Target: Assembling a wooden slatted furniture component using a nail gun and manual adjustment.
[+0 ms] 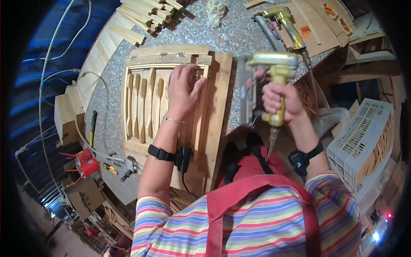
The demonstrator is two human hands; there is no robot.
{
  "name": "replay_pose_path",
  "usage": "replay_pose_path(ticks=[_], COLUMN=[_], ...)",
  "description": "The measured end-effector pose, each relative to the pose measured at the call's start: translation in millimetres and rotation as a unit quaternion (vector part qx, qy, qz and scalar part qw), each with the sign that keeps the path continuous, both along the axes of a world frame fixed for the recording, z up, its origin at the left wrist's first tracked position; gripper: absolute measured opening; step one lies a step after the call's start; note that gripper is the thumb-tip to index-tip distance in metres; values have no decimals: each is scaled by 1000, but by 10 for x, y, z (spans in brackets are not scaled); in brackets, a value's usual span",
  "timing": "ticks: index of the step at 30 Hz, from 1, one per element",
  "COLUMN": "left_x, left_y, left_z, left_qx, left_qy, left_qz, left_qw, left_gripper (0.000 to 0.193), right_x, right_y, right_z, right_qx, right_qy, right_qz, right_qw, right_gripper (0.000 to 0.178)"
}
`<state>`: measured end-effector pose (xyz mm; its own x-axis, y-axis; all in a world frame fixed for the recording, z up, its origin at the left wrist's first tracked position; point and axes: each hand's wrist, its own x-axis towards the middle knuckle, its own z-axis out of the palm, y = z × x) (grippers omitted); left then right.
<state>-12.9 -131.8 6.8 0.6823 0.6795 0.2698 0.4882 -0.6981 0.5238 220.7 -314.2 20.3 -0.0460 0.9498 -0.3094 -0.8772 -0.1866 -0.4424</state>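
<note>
My right hand [282,100] is wrapped round the handle of a gold pneumatic nail gun [274,62], held up to the right of the wooden work and slightly blurred. A hinged wooden frame [127,98] lies on a larger wooden board [216,98], with several shaped slats [144,111] upright inside it. At the frame's upper right corner my left hand [184,88] is closed, its fingers bent over the top rail and its thumb near the right side rail. The palm hides whatever lies beneath it.
A second gold nail gun [284,25] lies at the far right of the speckled tabletop [239,25]. Wooden strips [150,15] are piled at the back left. A hammer [93,128] and red spools [87,165] are at left. A plastic crate [357,141] stands right.
</note>
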Motion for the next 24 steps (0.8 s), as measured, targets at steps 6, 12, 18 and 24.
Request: replay_pose_path(ticks=[6,12,18,24], left_x=[-5,29,50,71], left_y=[115,217,253,258], left_z=[-71,-65,-63,-25], left_qx=[-6,19,-15,-50], left_qy=[5,16,-4,6], left_qz=[40,77,99,118], left_qw=[999,997,995,992], left_gripper=[40,38,34,35], right_x=[-408,-485,-478,-516], right_y=[319,707,714,825], right_z=[-428,-611,-686,-769], right_qx=[26,51,43,64], right_qy=[158,217,234,267], right_qz=[27,70,59,64], right_qw=[987,972,970,960], right_gripper=[30,27,30,31])
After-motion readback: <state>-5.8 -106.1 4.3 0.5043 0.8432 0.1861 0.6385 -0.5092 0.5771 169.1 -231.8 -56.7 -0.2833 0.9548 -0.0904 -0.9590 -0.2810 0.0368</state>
